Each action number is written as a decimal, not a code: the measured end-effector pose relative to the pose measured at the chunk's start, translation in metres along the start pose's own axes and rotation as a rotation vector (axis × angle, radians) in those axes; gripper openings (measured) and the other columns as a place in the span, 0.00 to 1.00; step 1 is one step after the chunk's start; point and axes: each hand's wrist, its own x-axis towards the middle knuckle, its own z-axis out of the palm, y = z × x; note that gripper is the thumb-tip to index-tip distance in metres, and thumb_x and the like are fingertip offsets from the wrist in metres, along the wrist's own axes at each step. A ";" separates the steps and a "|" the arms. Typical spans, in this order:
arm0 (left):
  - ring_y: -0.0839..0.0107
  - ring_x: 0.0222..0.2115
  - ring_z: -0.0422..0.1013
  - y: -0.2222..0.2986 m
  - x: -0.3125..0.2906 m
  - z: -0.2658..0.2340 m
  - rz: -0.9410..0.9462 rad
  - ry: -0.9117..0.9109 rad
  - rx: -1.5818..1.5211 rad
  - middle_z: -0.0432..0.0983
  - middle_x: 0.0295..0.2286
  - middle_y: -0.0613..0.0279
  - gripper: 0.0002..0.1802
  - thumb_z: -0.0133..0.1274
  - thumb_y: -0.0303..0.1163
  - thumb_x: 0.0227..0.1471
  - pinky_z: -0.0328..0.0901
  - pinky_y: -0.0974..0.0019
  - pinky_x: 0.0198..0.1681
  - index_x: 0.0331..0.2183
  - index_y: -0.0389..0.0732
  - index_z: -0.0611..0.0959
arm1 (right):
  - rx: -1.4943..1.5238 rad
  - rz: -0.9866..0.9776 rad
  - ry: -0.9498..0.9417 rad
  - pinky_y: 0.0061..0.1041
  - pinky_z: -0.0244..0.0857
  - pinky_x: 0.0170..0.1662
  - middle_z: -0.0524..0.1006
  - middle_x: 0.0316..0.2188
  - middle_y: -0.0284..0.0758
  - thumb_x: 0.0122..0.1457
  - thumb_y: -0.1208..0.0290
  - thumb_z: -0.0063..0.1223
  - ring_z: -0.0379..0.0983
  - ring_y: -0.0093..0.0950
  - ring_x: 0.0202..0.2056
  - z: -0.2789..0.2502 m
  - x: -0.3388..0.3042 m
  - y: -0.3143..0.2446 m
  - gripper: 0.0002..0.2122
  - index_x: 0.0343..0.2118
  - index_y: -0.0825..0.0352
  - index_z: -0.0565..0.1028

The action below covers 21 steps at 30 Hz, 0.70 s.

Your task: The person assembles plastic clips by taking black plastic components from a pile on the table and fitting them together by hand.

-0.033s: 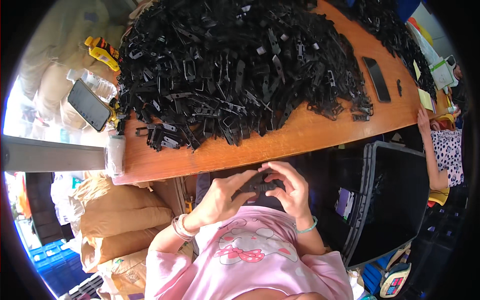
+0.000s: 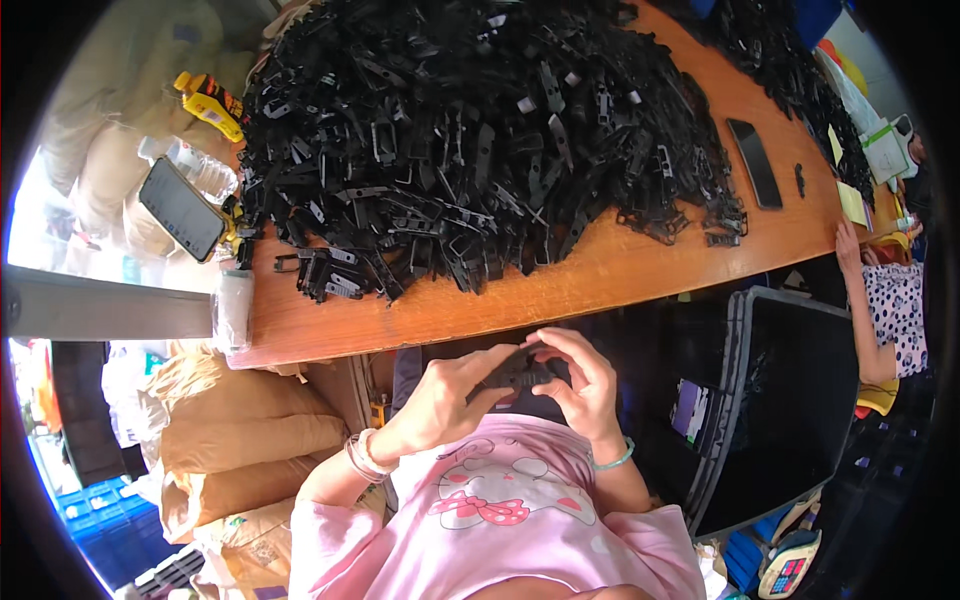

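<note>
Both my hands are raised just off the table's near edge, in front of the pink shirt. Between them is a small black plastic part [image 2: 522, 379], long and narrow with ridges or openings along it. My left hand [image 2: 448, 396] pinches its left end between thumb and fingers. At the other end, my right hand [image 2: 582, 388] has its thumb against the near side and its fingers curled over the top. The fingers hide some of the part. Beyond the hands, a large heap of similar black plastic parts [image 2: 440, 170] covers much of the wooden table [image 2: 420, 318].
Left of the heap are a phone [image 2: 182, 210], a clear bottle [image 2: 205, 170] and a yellow bottle [image 2: 210, 105]. Another phone [image 2: 754, 164] lies on the right. Brown sacks [image 2: 240, 440] stand below left, a black bin [image 2: 790, 400] right. A co-worker's arm [image 2: 862, 310] rests at the table's right end.
My hands stay in nearly the same place, still on the black part, which looks very slightly shifted. At the far right, more of the co-worker's other arm shows.
</note>
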 end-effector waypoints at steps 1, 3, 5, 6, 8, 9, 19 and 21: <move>0.55 0.33 0.75 -0.005 -0.002 0.004 0.036 0.007 0.042 0.76 0.33 0.45 0.23 0.57 0.20 0.41 0.69 0.64 0.35 0.43 0.31 0.74 | -0.076 -0.038 0.035 0.23 0.67 0.40 0.74 0.38 0.41 0.41 0.87 0.58 0.71 0.28 0.38 0.002 -0.003 0.004 0.17 0.38 0.72 0.74; 0.53 0.32 0.74 -0.007 -0.002 0.012 0.126 0.061 0.089 0.75 0.33 0.45 0.22 0.58 0.21 0.41 0.69 0.62 0.34 0.43 0.31 0.74 | -0.171 -0.060 0.127 0.21 0.66 0.38 0.76 0.32 0.40 0.39 0.91 0.54 0.72 0.27 0.33 0.006 -0.005 0.001 0.15 0.34 0.73 0.75; 0.56 0.29 0.74 -0.004 -0.007 0.017 0.062 0.068 0.015 0.75 0.31 0.46 0.23 0.58 0.21 0.42 0.68 0.62 0.31 0.44 0.32 0.74 | -0.138 -0.044 0.123 0.22 0.66 0.37 0.75 0.31 0.39 0.39 0.92 0.54 0.72 0.27 0.33 0.002 -0.006 -0.003 0.15 0.33 0.74 0.75; 0.56 0.28 0.74 -0.005 -0.009 0.020 0.007 0.054 -0.068 0.75 0.30 0.47 0.23 0.57 0.21 0.42 0.68 0.62 0.30 0.44 0.32 0.73 | -0.101 -0.011 0.113 0.22 0.67 0.36 0.75 0.32 0.39 0.40 0.91 0.54 0.72 0.26 0.33 -0.002 -0.009 0.001 0.14 0.34 0.74 0.75; 0.57 0.27 0.73 -0.019 -0.015 0.024 -0.031 0.083 -0.049 0.74 0.29 0.47 0.26 0.58 0.22 0.42 0.67 0.63 0.30 0.46 0.33 0.72 | 0.053 0.180 0.054 0.19 0.66 0.35 0.73 0.34 0.39 0.43 0.90 0.54 0.71 0.24 0.33 0.000 -0.004 -0.001 0.13 0.35 0.75 0.75; 0.55 0.29 0.73 -0.022 -0.016 0.023 0.002 0.099 -0.021 0.74 0.31 0.47 0.24 0.57 0.23 0.43 0.67 0.61 0.31 0.45 0.34 0.73 | 0.082 0.236 -0.018 0.18 0.66 0.35 0.73 0.36 0.37 0.46 0.89 0.54 0.71 0.22 0.34 -0.007 -0.005 0.009 0.12 0.36 0.75 0.75; 0.55 0.28 0.68 -0.086 -0.029 -0.122 -0.129 0.907 0.752 0.67 0.29 0.51 0.13 0.48 0.15 0.41 0.63 0.59 0.28 0.33 0.35 0.74 | -0.568 0.170 -0.160 0.28 0.68 0.36 0.77 0.32 0.42 0.51 0.80 0.52 0.75 0.39 0.33 -0.007 -0.011 0.046 0.06 0.33 0.73 0.76; 0.53 0.30 0.68 -0.105 -0.031 -0.150 -0.179 0.834 0.858 0.67 0.29 0.50 0.10 0.48 0.19 0.43 0.63 0.56 0.31 0.33 0.35 0.76 | -0.648 0.101 -0.232 0.28 0.68 0.35 0.76 0.31 0.42 0.51 0.80 0.52 0.74 0.39 0.32 -0.001 -0.012 0.044 0.06 0.33 0.73 0.76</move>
